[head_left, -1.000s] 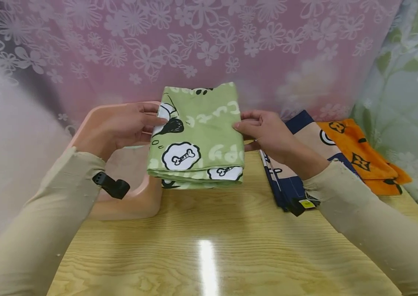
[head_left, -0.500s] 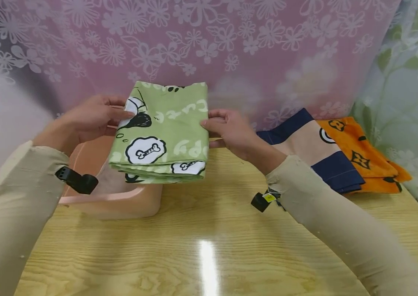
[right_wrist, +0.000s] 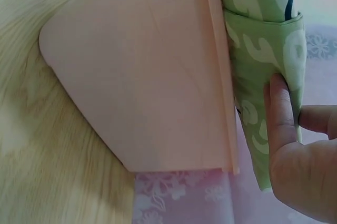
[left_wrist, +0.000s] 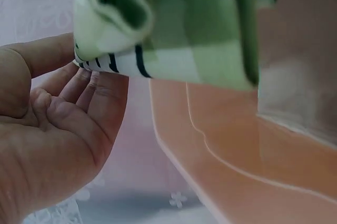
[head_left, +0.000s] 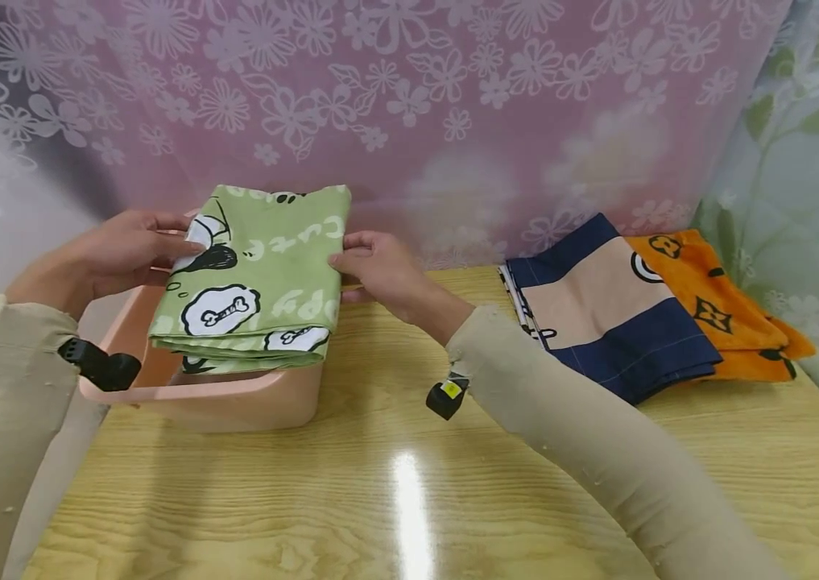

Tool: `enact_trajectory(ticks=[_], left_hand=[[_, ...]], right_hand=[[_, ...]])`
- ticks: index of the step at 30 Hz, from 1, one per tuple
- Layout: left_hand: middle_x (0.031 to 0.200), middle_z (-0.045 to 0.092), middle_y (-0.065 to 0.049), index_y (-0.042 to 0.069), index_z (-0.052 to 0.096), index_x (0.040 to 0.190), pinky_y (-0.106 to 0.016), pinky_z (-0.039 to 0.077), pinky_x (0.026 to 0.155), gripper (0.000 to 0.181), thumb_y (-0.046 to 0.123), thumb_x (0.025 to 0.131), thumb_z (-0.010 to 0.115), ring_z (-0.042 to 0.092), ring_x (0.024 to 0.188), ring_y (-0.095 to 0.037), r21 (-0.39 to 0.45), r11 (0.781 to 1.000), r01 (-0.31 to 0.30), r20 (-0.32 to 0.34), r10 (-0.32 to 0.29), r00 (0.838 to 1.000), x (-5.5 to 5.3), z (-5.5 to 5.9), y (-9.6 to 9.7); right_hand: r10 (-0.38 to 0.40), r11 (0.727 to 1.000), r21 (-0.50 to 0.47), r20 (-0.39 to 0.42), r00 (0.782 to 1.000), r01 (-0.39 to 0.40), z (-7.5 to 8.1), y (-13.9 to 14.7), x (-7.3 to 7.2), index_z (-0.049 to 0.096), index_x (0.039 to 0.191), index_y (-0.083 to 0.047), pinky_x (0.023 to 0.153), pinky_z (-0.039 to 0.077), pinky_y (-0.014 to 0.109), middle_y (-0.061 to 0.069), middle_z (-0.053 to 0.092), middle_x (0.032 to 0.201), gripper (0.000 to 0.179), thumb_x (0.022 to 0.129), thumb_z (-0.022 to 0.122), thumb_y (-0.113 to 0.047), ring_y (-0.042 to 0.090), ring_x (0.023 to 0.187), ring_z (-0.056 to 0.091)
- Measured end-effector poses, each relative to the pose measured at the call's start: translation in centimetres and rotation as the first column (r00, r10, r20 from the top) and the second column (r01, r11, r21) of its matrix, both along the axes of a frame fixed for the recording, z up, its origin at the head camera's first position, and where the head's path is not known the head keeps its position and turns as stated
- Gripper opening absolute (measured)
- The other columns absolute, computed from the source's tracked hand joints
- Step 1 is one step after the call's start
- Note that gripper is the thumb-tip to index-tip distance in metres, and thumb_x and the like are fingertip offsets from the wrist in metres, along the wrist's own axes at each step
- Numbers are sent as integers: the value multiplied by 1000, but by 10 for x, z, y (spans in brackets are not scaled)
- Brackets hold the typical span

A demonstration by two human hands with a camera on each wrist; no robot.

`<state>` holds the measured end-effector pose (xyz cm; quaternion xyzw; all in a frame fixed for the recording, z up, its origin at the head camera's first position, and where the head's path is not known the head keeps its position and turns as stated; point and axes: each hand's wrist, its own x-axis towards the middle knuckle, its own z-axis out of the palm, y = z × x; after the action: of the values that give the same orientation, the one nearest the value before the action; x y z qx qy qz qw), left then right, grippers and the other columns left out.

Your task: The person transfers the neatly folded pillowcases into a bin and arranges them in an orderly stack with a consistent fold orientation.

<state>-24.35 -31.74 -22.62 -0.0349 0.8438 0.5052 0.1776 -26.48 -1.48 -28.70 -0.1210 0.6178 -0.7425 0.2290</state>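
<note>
A folded green cloth [head_left: 286, 274] with white lettering and cartoon bone prints is held level over the pink plastic bin [head_left: 257, 407], overlapping most of its opening in the head view. My left hand [head_left: 115, 254] pinches its left edge, thumb on top and fingers beneath. On the opposite edge, my right hand [head_left: 390, 274] pinches the folded layers the same way. The left wrist view shows the cloth's underside [left_wrist: 205, 40] above the bin's inner wall [left_wrist: 226, 124]. From the right wrist, the cloth [right_wrist: 263, 50] appears just above the bin rim [right_wrist: 224, 92].
To the right lie a folded navy and beige cloth [head_left: 605, 306] and an orange cloth [head_left: 721, 322], the navy one overlapping the orange. Everything stands on a wooden table [head_left: 351, 499]. A pink floral curtain [head_left: 409, 145] hangs along the back.
Both hands have carried the green cloth leftward, from the middle of the table to over the bin, and it has dropped slightly. The navy and beige cloth is now fully uncovered by the right arm.
</note>
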Motion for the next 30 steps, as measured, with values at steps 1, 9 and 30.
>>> enact_trajectory(ticks=[1,9,30], left_hand=[[99,64,5,-4,30,140,-34,54,79,52,18,99,55,64,88,-13,-7,1000,1,5,-1,1000,0,-1,-3],[98,59,10,-8,10,147,-30,52,79,64,14,101,49,61,87,-7,-29,999,15,37,-14,999,0,-10,-23],[95,59,7,-2,16,144,-34,54,70,56,12,101,48,59,80,-11,-74,997,38,114,-30,993,1,-40,-69]], right_hand=[[1,1000,3,1,1000,-1,-1,-3,0,49,128,4,74,56,39,14,63,113,33,96,56,-5,28,97,65],[9,1000,19,35,999,-9,-4,-24,4,48,130,4,70,56,35,14,64,112,35,96,56,-4,26,91,66],[83,912,404,-352,932,71,-11,-59,12,61,111,0,59,51,19,7,69,91,20,97,57,-13,10,68,63]])
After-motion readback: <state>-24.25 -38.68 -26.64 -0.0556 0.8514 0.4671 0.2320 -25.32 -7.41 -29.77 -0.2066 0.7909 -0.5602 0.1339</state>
